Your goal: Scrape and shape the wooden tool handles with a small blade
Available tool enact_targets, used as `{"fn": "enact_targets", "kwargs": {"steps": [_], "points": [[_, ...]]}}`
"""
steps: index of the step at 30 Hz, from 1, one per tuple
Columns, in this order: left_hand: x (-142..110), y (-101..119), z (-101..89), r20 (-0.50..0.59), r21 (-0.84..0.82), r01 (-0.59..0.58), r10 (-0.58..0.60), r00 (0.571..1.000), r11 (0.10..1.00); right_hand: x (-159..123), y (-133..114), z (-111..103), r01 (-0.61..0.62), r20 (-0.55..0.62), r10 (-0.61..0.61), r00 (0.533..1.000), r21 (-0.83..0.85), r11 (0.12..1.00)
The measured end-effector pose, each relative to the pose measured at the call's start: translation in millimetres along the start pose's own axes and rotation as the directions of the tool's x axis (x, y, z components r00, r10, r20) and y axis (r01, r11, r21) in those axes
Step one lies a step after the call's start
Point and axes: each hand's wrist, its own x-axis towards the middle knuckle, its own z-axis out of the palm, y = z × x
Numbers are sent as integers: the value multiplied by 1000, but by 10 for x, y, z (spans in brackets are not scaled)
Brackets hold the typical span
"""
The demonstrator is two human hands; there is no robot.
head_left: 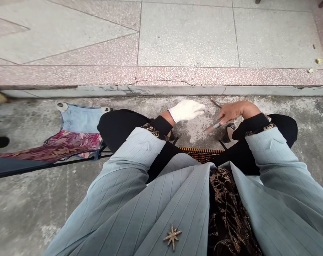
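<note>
My left hand (187, 110) wears a white knitted glove. Its fingers are pressed together over the concrete, and whatever they may hold is too small to make out. To its right, my bare right hand (234, 111) is closed around a slim tool (214, 127) with a greyish shaft and a blurred brownish end pointing down and left. A thin reddish-brown stick-like piece (216, 103) shows beyond the right fingers; whether it belongs to the same tool I cannot tell. The hands are apart, above the ground between my knees.
A low concrete step (150, 90) runs across in front, edging a terrazzo floor (188, 35). At left stands a folding chair (78, 119) with blue and floral fabric. A woven wicker seat edge (201, 153) shows between my legs. Yellowish leaves (319, 61) lie at far right.
</note>
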Motion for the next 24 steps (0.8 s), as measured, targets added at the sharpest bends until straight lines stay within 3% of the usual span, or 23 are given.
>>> {"fn": "enact_targets", "kwargs": {"steps": [1, 3, 4, 6, 8, 9, 12, 16, 20, 24], "points": [[2, -1, -5, -11, -45, -5, 4, 1000, 999, -33, 2, -19, 11, 159, -19, 987, 54, 998], [0, -4, -15, -25, -188, -4, 0, 1000, 982, -119, -12, -65, 66, 269, -119, 956, 198, 978], [-4, -6, -19, -32, -283, 5, -15, 999, 959, -166, -28, -86, 111, 202, -176, 963, 294, 949], [-17, -6, -27, -52, -478, 27, -59, 997, 878, -245, -76, -112, 240, -97, -221, 970, 468, 850], [-31, 0, -38, -78, -610, 35, -104, 991, 791, -279, -132, -107, 365, -407, -141, 902, 549, 752], [-37, 5, -47, -92, -640, 30, -115, 989, 768, -273, -155, -95, 402, -506, -83, 859, 565, 721], [-45, 30, -78, -97, -617, 31, -114, 989, 787, -178, -160, -48, 412, -606, 33, 795, 579, 704], [-34, 49, -93, -59, -420, 3, -31, 998, 908, 8, -10, -17, 291, -642, 103, 760, 478, 829], [-8, 29, -65, -36, -106, 5, -8, 999, 994, 71, 75, -32, 26, -690, 115, 714, 190, 981], [-21, 18, -66, -18, 112, 67, -66, 998, 991, -14, 4, -82, -228, -628, 118, 770, -98, 969]]}}
